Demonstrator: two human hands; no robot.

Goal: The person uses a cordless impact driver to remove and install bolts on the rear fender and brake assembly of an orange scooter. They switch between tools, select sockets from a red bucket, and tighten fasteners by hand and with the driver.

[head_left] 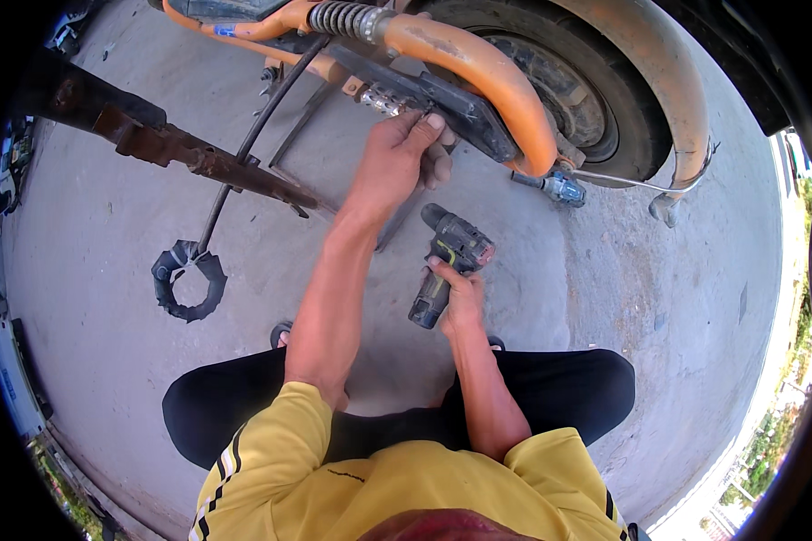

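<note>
My left hand (397, 160) reaches up to the long black plate (469, 113) fixed along an orange metal frame (487, 63). Its thumb and fingers are pinched together at the plate's edge; whatever sits between them is too small or hidden to make out. In my right hand (462, 296) is a dark cordless drill (458, 242) with a yellow-green stripe, gripped by its handle over the concrete floor. The drill's body is tilted, and it stays apart from the frame.
Behind the frame stands a dusty wheel (595, 99); a blue-and-black tool (564, 189) lies beneath it. To the left, a rusty metal bar (198, 155) slants across. A black rod (244, 149) runs down to a segmented black ring (189, 281) on the floor.
</note>
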